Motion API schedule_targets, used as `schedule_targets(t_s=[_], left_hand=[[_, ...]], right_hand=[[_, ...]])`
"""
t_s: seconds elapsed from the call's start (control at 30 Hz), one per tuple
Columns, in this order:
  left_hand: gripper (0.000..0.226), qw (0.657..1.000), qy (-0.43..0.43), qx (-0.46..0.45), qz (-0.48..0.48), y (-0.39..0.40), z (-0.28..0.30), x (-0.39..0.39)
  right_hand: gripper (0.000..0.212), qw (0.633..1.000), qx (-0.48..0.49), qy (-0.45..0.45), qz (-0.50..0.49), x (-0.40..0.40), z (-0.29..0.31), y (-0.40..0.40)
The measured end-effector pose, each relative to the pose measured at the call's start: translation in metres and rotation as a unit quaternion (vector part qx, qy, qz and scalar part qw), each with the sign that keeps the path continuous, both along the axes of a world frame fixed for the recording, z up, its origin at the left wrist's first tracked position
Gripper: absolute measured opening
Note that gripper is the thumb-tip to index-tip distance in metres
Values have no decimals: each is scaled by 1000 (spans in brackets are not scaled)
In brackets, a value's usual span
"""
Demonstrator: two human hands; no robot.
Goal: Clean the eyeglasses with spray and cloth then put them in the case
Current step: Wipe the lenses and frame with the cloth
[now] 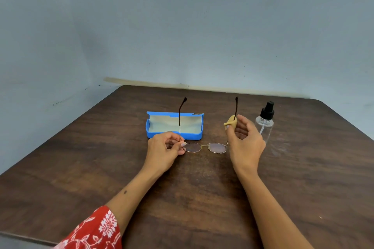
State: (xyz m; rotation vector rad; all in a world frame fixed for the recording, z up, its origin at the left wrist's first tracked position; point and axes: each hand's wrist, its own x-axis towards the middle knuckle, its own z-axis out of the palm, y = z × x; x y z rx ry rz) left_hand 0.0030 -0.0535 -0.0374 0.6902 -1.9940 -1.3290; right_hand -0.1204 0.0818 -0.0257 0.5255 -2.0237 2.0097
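Note:
Thin metal-framed eyeglasses (205,147) are held lenses-down over the brown table (303,168), both dark temple arms pointing up. My left hand (165,148) pinches the frame at the left hinge. My right hand (245,141) pinches a small yellow cloth (230,122) round the right temple arm, about halfway up. An open blue case (174,126) with a pale lining lies just behind my left hand. A clear spray bottle (265,122) with a black pump top stands upright right of my right hand, partly hidden by it.
The table's far edge meets a pale grey-blue wall (182,26). A red flower-printed sleeve (95,230) shows at the lower left.

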Motion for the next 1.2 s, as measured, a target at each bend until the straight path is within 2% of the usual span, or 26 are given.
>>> schedule_targets(t_s=[0.17, 0.37, 0.57, 0.73, 0.97, 1.1, 1.2], left_hand=[[8, 1000, 2, 6, -1, 0, 1, 1], [10, 1000, 2, 5, -7, 1, 2, 1], [10, 1000, 3, 7, -6, 1, 1, 1], [8, 1000, 6, 13, -8, 1, 2, 1], [8, 1000, 3, 11, -8, 0, 1, 1], [6, 1000, 3, 13, -10, 0, 1, 1], [7, 1000, 2, 10, -10, 0, 1, 1]], right_hand=[[24, 997, 79, -7, 1, -2, -9, 0], [27, 1000, -10, 17, -14, 1, 2, -1], [25, 997, 74, -6, -4, -4, -10, -1], [31, 1000, -6, 22, -14, 1, 1, -1], [18, 997, 81, -3, -14, -1, -7, 0], [26, 1000, 7, 22, -16, 2, 1, -1], [27, 1000, 12, 23, -17, 2, 1, 0]])
